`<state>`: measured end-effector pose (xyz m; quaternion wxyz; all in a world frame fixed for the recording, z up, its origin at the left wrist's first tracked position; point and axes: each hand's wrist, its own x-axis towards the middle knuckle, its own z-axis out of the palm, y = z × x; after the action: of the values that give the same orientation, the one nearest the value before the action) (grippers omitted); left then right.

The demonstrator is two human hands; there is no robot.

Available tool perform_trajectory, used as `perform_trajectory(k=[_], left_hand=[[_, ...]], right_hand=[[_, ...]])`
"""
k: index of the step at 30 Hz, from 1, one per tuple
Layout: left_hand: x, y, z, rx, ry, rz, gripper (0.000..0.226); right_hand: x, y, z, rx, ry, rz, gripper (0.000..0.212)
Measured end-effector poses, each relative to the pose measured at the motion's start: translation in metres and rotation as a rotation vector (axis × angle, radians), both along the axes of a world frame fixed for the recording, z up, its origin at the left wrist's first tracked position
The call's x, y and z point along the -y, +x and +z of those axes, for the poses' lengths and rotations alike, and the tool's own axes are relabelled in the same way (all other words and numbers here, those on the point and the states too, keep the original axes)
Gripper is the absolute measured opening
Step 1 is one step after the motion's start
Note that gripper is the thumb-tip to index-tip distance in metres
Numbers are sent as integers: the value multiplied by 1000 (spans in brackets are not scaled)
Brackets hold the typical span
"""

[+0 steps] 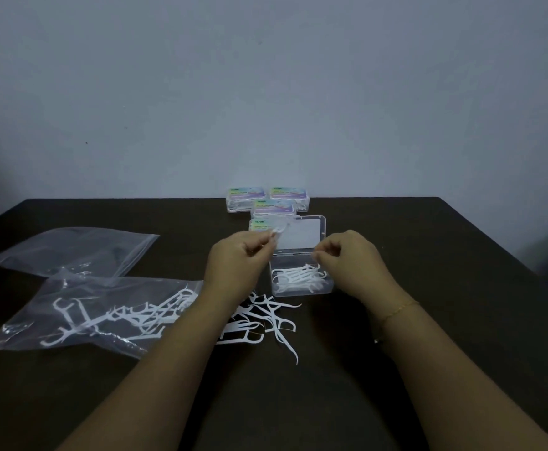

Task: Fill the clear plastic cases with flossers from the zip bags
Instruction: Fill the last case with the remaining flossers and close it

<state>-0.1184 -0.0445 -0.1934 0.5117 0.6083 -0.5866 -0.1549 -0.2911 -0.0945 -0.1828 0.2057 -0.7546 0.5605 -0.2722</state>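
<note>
Flossers (300,277) are already laid in the tray of an open clear case (301,289), whose lid (301,234) is stood up behind it near the middle of the dark surface (445,288). One more flosser (279,230) is pinched in the fingertips of the left hand (236,262) and held above the case's left edge. The right hand (347,255) is curled over the case's right side; whether anything is pinched in it cannot be told.

Loose flossers (262,323) are scattered just in front of the case, and a zip bag (93,315) with many more is lying to the left, an almost emptied bag (77,252) behind it. Four closed, labelled cases (274,206) are grouped behind the open one.

The filling step is judged to be under way, the tray only partly filled. For the next move, the held flosser would need to be lowered flat among the others, aligned with them, then the loose pile drawn upon.
</note>
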Motion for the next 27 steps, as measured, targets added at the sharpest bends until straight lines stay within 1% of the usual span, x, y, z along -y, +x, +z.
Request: perform_trajectory(k=[1, 3, 5, 6, 10, 15, 18, 20, 24, 27], left_hand=[[2, -3, 0, 110, -4, -15, 25], [7, -9, 3, 286, 33, -67, 26], [12, -15, 8, 453, 121, -124, 29], [15, -18, 11, 509, 168, -148, 30], [23, -21, 16, 530, 292, -217, 28], [28, -13, 16, 704, 403, -224, 28], [29, -10, 16, 732, 446, -207, 33], [27, -9, 18, 719, 461, -208, 35], [17, -5, 25, 678, 420, -196, 36], [5, 4, 32, 692, 413, -183, 35]], right_hand=[[0, -2, 1, 38, 46, -6, 12], [0, -6, 2, 63, 76, -26, 12], [1, -9, 4, 99, 72, -57, 11], [1, -9, 4, 116, 66, -72, 10], [3, -12, 4, 150, 33, -108, 11], [6, -15, 1, 174, 45, -109, 12], [6, -15, -1, 165, 53, -102, 13], [5, -14, -1, 157, 42, -101, 13], [-1, -13, 2, 128, 5, -81, 13], [-15, -9, 5, 116, -42, -25, 11]])
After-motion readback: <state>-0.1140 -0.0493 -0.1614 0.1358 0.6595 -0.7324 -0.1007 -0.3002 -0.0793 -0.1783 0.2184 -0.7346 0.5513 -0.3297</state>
